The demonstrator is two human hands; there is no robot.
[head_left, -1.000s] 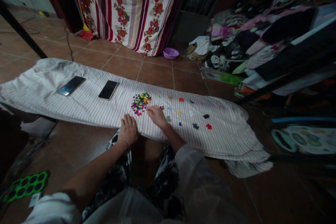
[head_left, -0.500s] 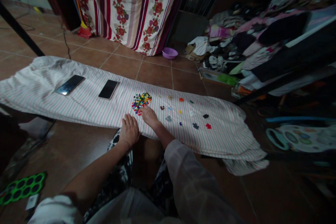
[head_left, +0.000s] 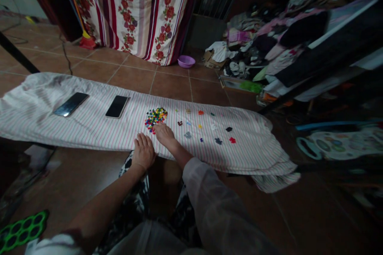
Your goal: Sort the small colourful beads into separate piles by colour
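Note:
A pile of small multicoloured pieces (head_left: 158, 114) lies on a striped cloth (head_left: 89, 131). My right hand (head_left: 164, 134) is at the near edge of this pile, fingers bent together; whatever they pinch is too small or hidden to name. My left hand (head_left: 144, 152) rests flat on the cloth's near edge, left of the right hand, fingers stretched out. To the right of the pile sit several small colour groups, among them orange pieces (head_left: 200, 112), black pieces (head_left: 229, 129), red pieces (head_left: 232, 140), dark grey pieces (head_left: 218, 141) and light grey pieces (head_left: 187, 135).
Two phones lie left of the pile: a nearer phone (head_left: 117, 106) and a farther-left phone (head_left: 71, 104). Beyond the cloth are a purple basin (head_left: 186, 62), a floral curtain (head_left: 128, 12) and a heap of clothes (head_left: 269, 44). A green tray (head_left: 24, 231) is at lower left.
The whole view has shifted slightly, so the cloth and pieces appear farther left. My right hand stays at the pile's near edge, and my left hand remains flat on the cloth.

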